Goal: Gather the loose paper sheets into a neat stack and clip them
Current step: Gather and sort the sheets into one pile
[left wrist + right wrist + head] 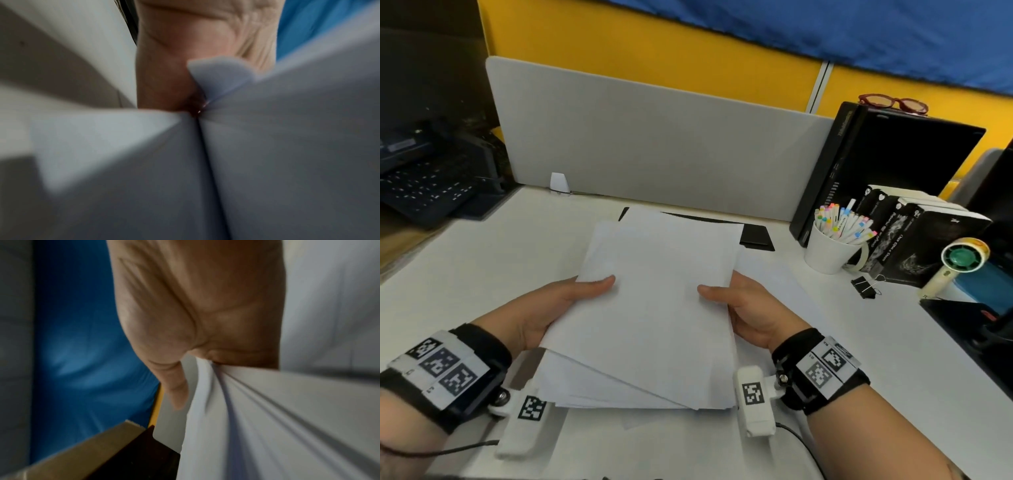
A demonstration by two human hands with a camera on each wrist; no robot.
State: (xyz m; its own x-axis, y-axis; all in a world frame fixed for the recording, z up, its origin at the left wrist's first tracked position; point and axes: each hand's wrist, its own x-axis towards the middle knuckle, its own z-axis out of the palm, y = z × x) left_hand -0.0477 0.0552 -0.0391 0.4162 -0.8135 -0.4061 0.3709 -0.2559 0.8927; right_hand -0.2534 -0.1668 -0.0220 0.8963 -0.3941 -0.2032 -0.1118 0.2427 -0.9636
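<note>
The paper sheets (pixel 654 308) occupy the centre of the head view, raised off the white desk (pixel 465 257) and held between both hands. The left hand (pixel 544 315) grips the left edge of the bundle, thumb laid across the top sheet, the other fingers hidden beneath. The right hand (pixel 750 315) grips the right edge in the same manner. The sheets are not aligned: lower sheets fan out toward the lower left of the frame.

In the left wrist view, the paper sheets (pixel 267 162) fill the lower frame, wedged against the left hand (pixel 185 48). In the right wrist view, the paper sheets (pixel 267 418) bunch at the right hand (pixel 195 305).

A black binder clip (pixel 866 286) lies on the desk at centre right, well apart from both hands, near a white cup of markers (pixel 828 250).
</note>
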